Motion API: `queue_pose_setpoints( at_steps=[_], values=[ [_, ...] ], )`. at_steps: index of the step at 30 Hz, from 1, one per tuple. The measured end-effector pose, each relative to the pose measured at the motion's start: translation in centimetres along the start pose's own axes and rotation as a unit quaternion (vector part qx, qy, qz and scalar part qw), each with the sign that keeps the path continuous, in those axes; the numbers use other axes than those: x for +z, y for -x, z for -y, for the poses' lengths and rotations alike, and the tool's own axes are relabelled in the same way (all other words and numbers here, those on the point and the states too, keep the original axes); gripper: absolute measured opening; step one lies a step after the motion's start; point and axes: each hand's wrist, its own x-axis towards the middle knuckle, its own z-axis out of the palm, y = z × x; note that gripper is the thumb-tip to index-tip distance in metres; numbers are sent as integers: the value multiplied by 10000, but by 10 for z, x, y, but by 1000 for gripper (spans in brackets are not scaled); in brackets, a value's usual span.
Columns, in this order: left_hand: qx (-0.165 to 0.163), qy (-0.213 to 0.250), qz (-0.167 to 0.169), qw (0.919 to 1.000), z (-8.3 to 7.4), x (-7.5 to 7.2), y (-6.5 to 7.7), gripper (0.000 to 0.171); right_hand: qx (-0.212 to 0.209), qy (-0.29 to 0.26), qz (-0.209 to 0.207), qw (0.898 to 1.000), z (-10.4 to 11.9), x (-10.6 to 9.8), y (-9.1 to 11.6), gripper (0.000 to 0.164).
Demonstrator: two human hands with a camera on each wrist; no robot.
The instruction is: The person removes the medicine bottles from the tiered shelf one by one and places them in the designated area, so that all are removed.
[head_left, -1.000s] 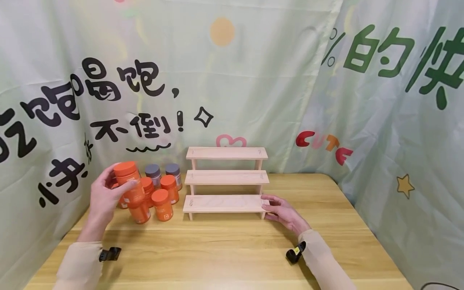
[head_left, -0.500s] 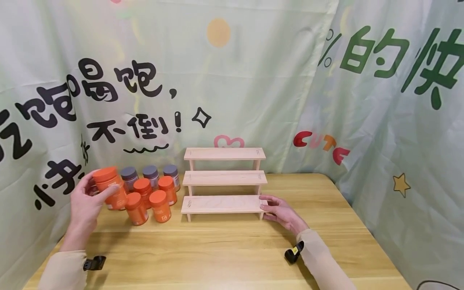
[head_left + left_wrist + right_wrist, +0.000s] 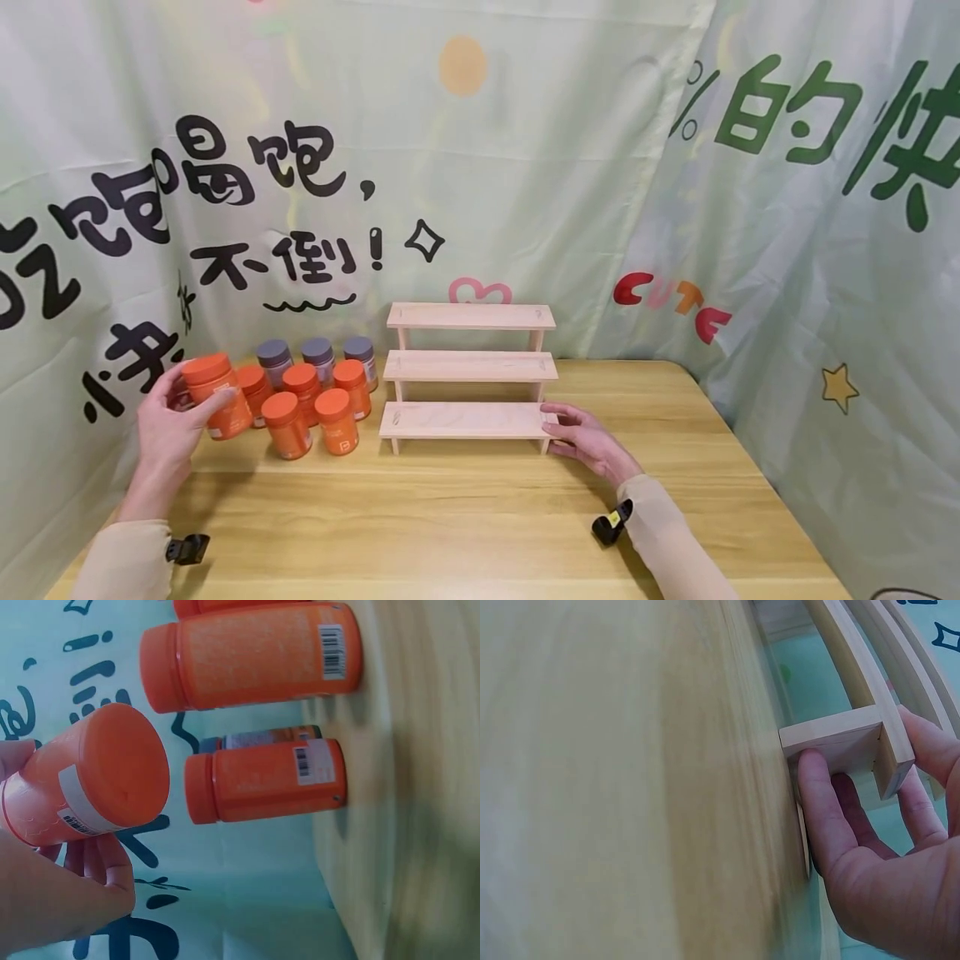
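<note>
My left hand (image 3: 167,425) grips an orange jar (image 3: 219,398) at the left of the group, thumb across its front. In the left wrist view, that jar (image 3: 116,772) is tilted with its flat end toward the camera, clear of the tabletop. Several other orange jars stand just right of it, among them a front one (image 3: 287,429) and another (image 3: 337,423). Behind them are jars with purple-grey lids (image 3: 318,354). My right hand (image 3: 588,437) holds the right end of the lowest tier of a three-tier wooden stand (image 3: 465,421); its fingers touch the end leg (image 3: 836,731).
The wooden table (image 3: 480,517) carries everything. A printed fabric backdrop (image 3: 525,183) hangs close behind the stand and jars and along both sides. The stand's middle tier (image 3: 471,365) and top tier (image 3: 471,315) rise behind the lowest one.
My left hand has carried the orange jar leftward and down, away from over the front jars, uncovering jars behind it. The right hand keeps its hold on the stand.
</note>
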Motion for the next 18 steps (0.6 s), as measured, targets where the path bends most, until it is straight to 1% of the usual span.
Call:
queue_pose_setpoints(
  at_steps=[5, 8, 9, 11, 13, 16, 18],
  values=[
    [-99, -301, -108, 9994, 5, -2, -2, 73, 24, -3, -4, 10000, 0, 0, 1, 54],
    [6, -583, -98, 9982, 9, -4, -3, 74, 33, -3, 10, 10000, 1, 0, 1, 54],
    [81, -761, -54, 9970, 11, -4, -4, 74, 36, -3, 5, 10000, 1, 0, 1, 54],
    [197, -1075, 107, 9940, 15, -6, -5, 75, 32, -17, -20, 10000, 1, -1, 0, 53],
    [286, -1402, 356, 9891, 20, -8, -6, 78, -1, 26, 2, 10000, 0, -1, 0, 53],
    [354, -1882, 762, 9785, 26, -10, -7, 82, -43, 12, 22, 10000, 0, -1, -1, 53],
    [397, -2098, 939, 9724, 30, -11, -8, 84, -49, 7, 31, 10000, 0, -1, -1, 53]
  ],
)
